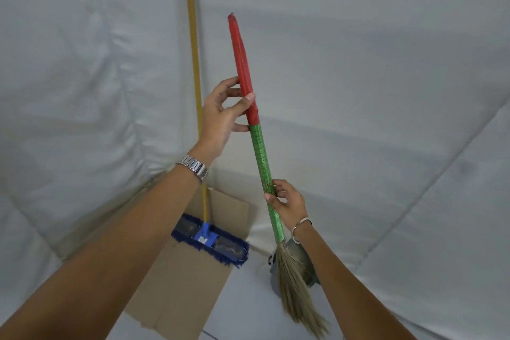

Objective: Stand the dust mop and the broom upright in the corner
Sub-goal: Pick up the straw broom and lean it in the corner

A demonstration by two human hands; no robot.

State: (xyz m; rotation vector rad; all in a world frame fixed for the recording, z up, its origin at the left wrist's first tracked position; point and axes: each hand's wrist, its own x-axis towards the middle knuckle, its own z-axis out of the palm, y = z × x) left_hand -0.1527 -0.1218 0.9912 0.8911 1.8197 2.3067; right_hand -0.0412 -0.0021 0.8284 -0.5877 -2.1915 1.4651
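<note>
Mop [205,237] already parked far left in the corner. Broom [256,130] held upright just right of it, left hand [220,116] pinching the red part, right hand [287,204] wrapped lower. Better to lean the top back gently, bristles planted first.

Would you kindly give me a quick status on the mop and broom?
Both hands, left and right, grip the broom, tilted, not yet placed. Dust mop already upright in corner on cardboard. Nothing blocking.

Dust mop [209,240] handle top cut off; broom [292,276] bristle tips cut off
</note>
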